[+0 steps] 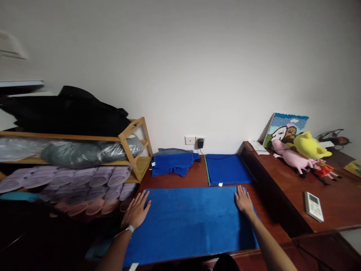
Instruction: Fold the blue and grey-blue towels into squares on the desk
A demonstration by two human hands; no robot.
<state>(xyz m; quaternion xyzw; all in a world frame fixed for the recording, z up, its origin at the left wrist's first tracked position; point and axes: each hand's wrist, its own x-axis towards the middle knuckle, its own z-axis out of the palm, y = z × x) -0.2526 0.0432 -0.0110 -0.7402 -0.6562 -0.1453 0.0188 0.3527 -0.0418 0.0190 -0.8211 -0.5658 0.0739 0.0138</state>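
A blue towel lies spread flat on the reddish-brown wooden table, a white tag at its near left corner. At its far left corner, my left hand rests with fingers stretched out; a watch is on that wrist. My right hand lies flat on the far right corner, fingers extended. Behind the spread towel sits a neatly folded blue towel with a white tag. To the left of that, a loosely bunched blue cloth lies against the wall.
A wooden rack at left holds lilac and pink slippers, plastic-wrapped bundles and a black bag. A charger is plugged into the wall. On the right surface are plush toys, a picture and a remote control.
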